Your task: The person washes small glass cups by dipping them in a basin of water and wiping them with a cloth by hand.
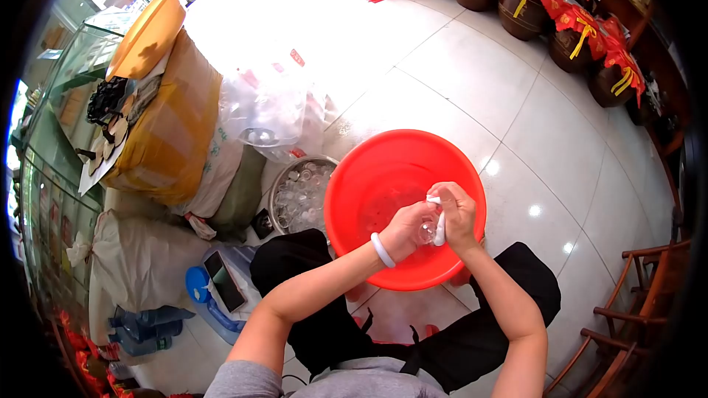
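Observation:
Over a large red basin (350,199) with some water in it, both my hands are close together. My left hand (407,232), with a white band at the wrist, is closed around a small clear glass piece (425,233), perhaps a cup or bottle. My right hand (459,214) is closed on a white cloth (440,230), which presses against the glass piece. Fingers partly hide both. Left of the basin, a round metal bowl (274,203) holds many small clear glass pieces (304,195).
Clear plastic bags (269,107) lie behind the bowl. A taped carton (173,121) carries an orange basin (151,33). A phone (225,281) rests by a blue-lidded container (198,284) at left. Dark jars with red covers (520,18) line the back right; wooden furniture (634,317) stands at right.

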The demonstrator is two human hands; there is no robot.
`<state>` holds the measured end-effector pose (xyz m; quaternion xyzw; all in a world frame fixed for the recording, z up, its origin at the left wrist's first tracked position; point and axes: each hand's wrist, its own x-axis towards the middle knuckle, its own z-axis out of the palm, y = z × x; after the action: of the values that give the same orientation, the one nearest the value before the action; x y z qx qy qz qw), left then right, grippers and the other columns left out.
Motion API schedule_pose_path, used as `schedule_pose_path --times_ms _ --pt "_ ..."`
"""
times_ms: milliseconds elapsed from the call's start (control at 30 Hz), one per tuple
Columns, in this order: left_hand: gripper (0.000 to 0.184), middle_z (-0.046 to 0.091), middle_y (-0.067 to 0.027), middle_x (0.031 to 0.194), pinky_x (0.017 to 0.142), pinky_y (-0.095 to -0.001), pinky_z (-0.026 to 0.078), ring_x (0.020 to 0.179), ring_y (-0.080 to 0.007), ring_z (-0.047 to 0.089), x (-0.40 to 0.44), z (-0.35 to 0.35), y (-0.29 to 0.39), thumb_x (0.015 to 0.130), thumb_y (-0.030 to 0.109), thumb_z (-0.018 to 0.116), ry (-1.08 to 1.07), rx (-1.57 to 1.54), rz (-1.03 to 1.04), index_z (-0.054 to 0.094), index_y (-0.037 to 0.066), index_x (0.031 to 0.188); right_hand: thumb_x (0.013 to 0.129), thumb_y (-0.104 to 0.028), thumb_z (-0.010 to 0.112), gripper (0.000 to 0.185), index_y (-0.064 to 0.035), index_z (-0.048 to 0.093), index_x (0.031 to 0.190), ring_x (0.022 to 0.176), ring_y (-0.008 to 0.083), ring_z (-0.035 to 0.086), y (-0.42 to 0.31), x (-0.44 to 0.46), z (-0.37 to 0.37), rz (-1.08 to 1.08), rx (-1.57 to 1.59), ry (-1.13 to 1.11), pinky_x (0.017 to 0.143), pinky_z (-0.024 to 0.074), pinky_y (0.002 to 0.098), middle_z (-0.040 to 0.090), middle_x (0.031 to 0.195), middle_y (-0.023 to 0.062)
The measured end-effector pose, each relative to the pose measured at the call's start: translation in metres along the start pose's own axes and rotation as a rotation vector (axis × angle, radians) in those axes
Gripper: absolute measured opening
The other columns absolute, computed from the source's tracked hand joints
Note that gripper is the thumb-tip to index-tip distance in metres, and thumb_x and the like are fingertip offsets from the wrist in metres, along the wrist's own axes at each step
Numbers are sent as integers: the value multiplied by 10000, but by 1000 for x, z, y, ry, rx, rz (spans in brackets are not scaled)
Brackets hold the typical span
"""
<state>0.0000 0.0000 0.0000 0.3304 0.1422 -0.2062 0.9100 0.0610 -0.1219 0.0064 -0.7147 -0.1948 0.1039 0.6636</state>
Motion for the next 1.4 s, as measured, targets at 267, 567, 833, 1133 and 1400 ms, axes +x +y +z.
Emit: schedule_pose_path --times_ms 267,567,833,1133,1400 --pt "232 573 -32 803 611 -297 485 711 -150 577 -3 13 2 912 268 440 98 -72 -33 536 59 944 862 -204 554 229 4 565 766 676 207 558 7 -1 -1 -468 -323 73 596 447 318 554 808 116" --pt "211 566 -39 803 561 -267 445 650 -125 536 -10 5 15 893 219 478 -77 149 -47 536 25 949 897 -472 420 520 9 571 769 629 113 520 1 5 -2 31 200 -115 559 406 239 573 754 69" --pt "211 578 -40 788 530 -232 423 637 -114 540 -9 11 13 871 183 510 -11 125 -27 535 22 1004 887 -422 483 468 18 591 769 653 117 555 -4 0 -4 163 453 -32 615 438 238 602 777 83" --pt "243 596 -52 841 592 -254 485 689 -117 582 -4 12 18 879 212 529 -87 62 -1 549 -9 979 882 -230 509 350 19 588 650 516 184 571 -9 7 -2 -214 -14 149 484 427 294 574 576 106" --pt "254 597 -71 882 610 -267 490 726 -144 594 -2 12 25 835 137 593 54 84 78 544 -26 1023 922 -410 393 586 39 583 596 604 188 596 -25 19 7 113 347 172 599 475 302 600 611 130"
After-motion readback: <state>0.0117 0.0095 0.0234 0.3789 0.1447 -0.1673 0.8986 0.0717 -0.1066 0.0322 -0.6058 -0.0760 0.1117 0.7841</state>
